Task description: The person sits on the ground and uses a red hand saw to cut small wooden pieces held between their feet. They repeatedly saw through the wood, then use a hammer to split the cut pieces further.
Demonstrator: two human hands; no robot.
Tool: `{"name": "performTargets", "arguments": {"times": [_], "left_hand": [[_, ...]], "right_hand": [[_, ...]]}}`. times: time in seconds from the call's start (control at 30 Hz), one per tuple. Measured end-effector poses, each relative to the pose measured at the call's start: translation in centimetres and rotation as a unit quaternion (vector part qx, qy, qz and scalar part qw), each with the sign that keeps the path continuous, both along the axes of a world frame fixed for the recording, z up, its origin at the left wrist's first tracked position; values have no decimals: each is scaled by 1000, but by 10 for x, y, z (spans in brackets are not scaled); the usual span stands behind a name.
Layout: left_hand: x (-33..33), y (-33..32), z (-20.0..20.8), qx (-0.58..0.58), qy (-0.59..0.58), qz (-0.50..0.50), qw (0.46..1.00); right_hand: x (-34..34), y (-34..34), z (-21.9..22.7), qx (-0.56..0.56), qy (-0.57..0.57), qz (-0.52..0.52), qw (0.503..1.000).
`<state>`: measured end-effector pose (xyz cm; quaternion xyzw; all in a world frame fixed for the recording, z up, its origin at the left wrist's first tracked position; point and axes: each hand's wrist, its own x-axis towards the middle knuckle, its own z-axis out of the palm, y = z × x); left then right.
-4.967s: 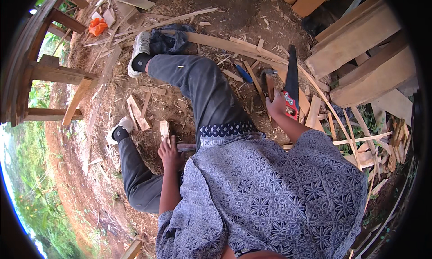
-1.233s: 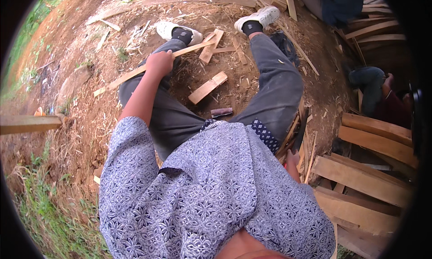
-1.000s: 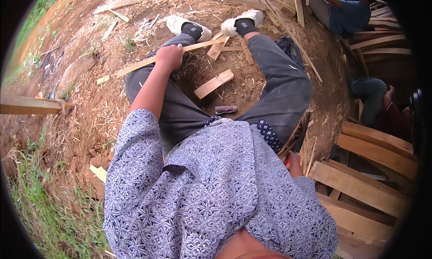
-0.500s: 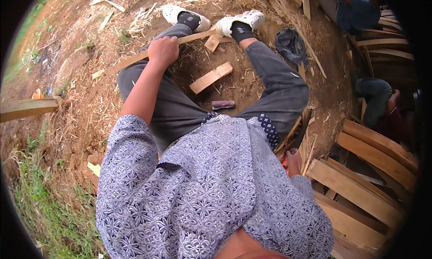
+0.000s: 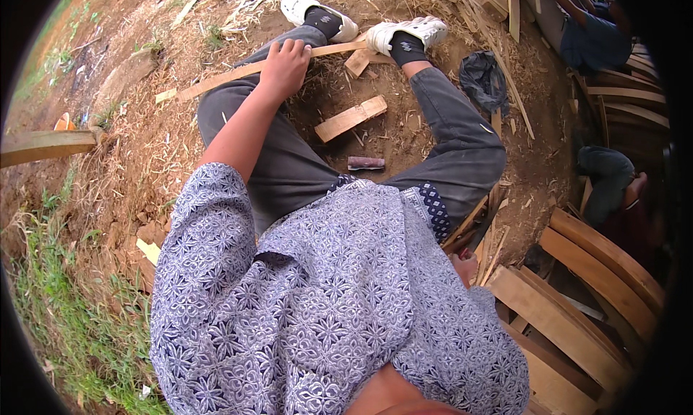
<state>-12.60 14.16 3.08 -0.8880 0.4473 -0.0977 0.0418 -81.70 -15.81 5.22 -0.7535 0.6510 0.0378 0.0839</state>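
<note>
A long, thin wooden strip [image 5: 224,79] lies slantwise across my left leg, its far end by the shoe [image 5: 408,36] on my right foot. My left hand [image 5: 285,67] is closed over the strip near its middle; the undersides of the fingers are hidden. Low beside my right hip, my right hand [image 5: 464,265] has its fingers curled. A little red shows by it, but what it holds cannot be made out. Close to that hand are thin wood pieces [image 5: 492,249]. Between my legs lie a short wooden block [image 5: 351,119] and a small reddish-brown roll [image 5: 366,163].
Stacked planks [image 5: 559,328] stand close on my right. A black plastic bag [image 5: 484,79] lies beyond my right knee. Another person in a blue top [image 5: 595,43] is at the far right. One beam [image 5: 47,146] juts in from the left, above grass [image 5: 72,299].
My left hand has slid along the strip, away from me and to the right. My right hand has dropped back slightly toward my body, so less red shows beside it.
</note>
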Motion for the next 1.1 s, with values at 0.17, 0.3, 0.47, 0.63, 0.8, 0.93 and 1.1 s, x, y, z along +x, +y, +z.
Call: {"name": "performTargets", "arguments": {"times": [0.17,0.3,0.47,0.63,0.8,0.93,1.1], "left_hand": [[-1,4,-4,-16,1,-3,1000],[-1,-3,9,-20,37,-4,999],[4,-13,12,-17,48,-12,999],[7,-15,8,-24,37,-4,999],[17,-26,-6,-60,23,1,998],[19,-30,-6,-70,25,-6,997],[22,-25,-15,-85,12,-2,996]], "right_hand": [[-9,-28,30,-32,-110,-133,984],[0,-61,84,91,-408,-286,862],[49,-94,176,38,-503,-107,857],[226,-53,268,48,-526,12,849],[355,-18,225,305,-494,146,801],[429,38,144,403,-474,173,763],[473,87,70,424,-476,190,747]]}}
